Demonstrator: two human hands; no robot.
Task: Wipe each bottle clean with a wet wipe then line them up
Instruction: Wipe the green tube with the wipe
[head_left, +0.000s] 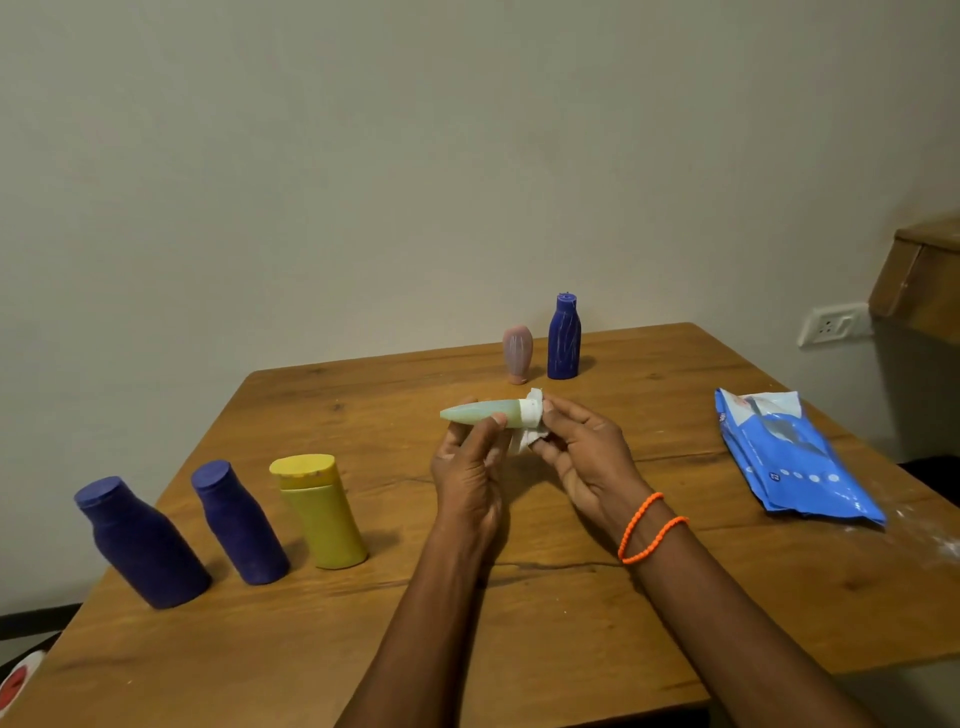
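My left hand (470, 462) grips a pale green bottle (478, 412), held sideways above the table. My right hand (584, 447) pinches a white wet wipe (529, 434) around the bottle's white cap end. Three bottles stand in a row at the front left: a large dark blue bottle (140, 540), a smaller dark blue bottle (239, 522) and a yellow bottle (319, 512). At the back, a pink bottle (517, 354) and a blue bottle (564, 338) with pale streaks stand side by side.
A blue wet-wipe pack (789, 457) lies flat on the right side of the wooden table (519, 613). White dust specks sit near the table's right edge. A wall socket (834, 325) is on the wall at the right.
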